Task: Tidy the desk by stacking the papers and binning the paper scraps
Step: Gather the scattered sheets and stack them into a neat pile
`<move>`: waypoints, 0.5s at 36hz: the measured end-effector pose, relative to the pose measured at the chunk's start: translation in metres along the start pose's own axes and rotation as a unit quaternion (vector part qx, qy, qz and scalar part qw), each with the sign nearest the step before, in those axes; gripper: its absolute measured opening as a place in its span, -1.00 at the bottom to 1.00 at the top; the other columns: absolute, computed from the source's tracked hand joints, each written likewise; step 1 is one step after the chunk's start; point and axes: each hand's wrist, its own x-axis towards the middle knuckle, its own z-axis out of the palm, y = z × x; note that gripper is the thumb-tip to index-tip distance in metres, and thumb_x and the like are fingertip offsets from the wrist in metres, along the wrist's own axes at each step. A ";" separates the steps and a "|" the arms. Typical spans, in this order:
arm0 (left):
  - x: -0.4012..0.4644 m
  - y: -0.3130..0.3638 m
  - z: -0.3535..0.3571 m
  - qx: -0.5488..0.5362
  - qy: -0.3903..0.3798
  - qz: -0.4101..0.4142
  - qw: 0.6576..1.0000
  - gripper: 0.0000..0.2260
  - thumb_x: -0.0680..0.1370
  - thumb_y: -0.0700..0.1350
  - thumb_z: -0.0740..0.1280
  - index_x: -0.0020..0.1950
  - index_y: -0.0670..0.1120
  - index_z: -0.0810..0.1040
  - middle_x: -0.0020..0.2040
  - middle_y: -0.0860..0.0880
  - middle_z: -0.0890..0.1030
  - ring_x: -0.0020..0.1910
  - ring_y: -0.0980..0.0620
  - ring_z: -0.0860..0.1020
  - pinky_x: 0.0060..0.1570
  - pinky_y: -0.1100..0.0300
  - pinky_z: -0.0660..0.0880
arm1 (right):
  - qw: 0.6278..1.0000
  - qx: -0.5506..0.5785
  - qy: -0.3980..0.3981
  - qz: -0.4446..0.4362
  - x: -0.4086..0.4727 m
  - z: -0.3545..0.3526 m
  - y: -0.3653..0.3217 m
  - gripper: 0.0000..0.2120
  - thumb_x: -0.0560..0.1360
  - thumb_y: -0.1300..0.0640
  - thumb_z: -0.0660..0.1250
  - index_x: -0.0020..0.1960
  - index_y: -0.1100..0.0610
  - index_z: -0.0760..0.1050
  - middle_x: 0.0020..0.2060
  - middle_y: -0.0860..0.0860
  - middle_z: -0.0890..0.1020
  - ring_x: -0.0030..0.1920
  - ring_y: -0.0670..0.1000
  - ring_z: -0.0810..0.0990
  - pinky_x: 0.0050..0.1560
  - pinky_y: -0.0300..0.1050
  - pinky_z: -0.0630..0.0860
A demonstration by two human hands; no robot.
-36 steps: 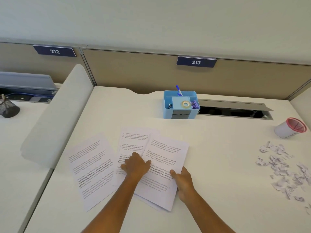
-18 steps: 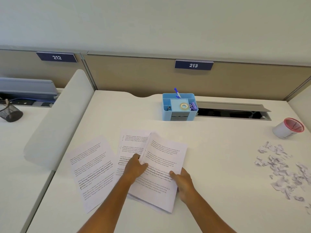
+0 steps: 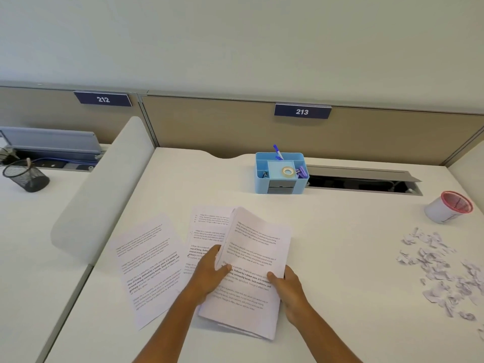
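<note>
Both hands on the paper bundle at table centre, roughly 6 o'clock in frame. Left hand grips the bundle's left edge, thumb on top of the printed page, fingers curled under; that edge is lifted and the top sheet bows upward into a soft ridge. Right hand pinches the right edge, thumb on top, fingers underneath. Bundle is thin white printed sheets, lower corners fanned slightly. Under it, toward 11 o'clock, a second printed sheet lies flat, partly covered. A third loose sheet lies flat at 9 o'clock of the bundle, skewed, just beside the left forearm. Paper scraps: small torn, crumpled white bits scattered at 3 o'clock, well apart from the bundle. Small round bin, white wall with a red rim and red mesh-looking inside, tilted on its side at 2 o'clock, opening facing right. Light-blue plastic organiser at 12 o'clock, boxy with compartments: a tape roll in the middle one, blue pen upright at the back. Grey cable slot open just right of it. Table top is smooth, matte white. Rounded white divider at 10 o'clock; black mesh pen cup on the neighbouring table beyond it.
</note>
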 end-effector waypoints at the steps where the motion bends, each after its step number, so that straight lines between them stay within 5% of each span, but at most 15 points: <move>1: -0.004 -0.001 -0.001 -0.018 -0.001 0.001 1.000 -0.56 0.62 -0.07 0.47 0.48 0.12 0.47 0.35 0.13 0.63 0.31 0.00 0.63 0.28 -0.09 0.63 | 1.000 -0.003 0.006 -0.013 -0.004 -0.001 -0.002 -0.76 0.65 0.21 0.38 0.27 -0.01 0.58 0.14 -0.05 0.75 0.10 0.02 0.75 0.07 -0.01 0.70; 6: -0.022 0.001 -0.003 -0.120 0.010 0.010 0.993 -0.57 0.58 -0.07 0.52 0.42 0.14 0.52 0.29 0.15 0.70 0.25 0.01 0.69 0.20 -0.15 0.67 | 0.998 -0.005 0.016 -0.064 -0.015 -0.004 -0.015 -0.72 0.60 0.19 0.45 0.26 -0.03 0.53 0.16 -0.05 0.73 0.13 -0.04 0.72 0.03 -0.14 0.65; 11: -0.033 0.011 0.000 -0.168 0.011 0.017 0.986 -0.56 0.61 -0.12 0.48 0.44 0.13 0.49 0.29 0.14 0.70 0.25 0.00 0.70 0.17 -0.14 0.69 | 0.996 0.033 -0.003 -0.082 -0.014 -0.008 -0.024 -0.46 0.55 0.26 0.50 0.39 -0.08 0.37 0.18 -0.06 0.73 0.17 0.01 0.73 0.11 -0.01 0.66; 18: -0.037 0.031 0.007 -0.118 0.027 0.036 0.992 -0.65 0.70 -0.13 0.35 0.43 0.19 0.47 0.29 0.15 0.66 0.25 0.04 0.66 0.13 0.04 0.70 | 0.991 0.036 0.017 -0.129 -0.017 -0.007 -0.037 -0.61 0.56 0.35 0.42 0.29 -0.01 0.50 0.18 0.01 0.72 0.16 0.06 0.71 0.11 0.06 0.68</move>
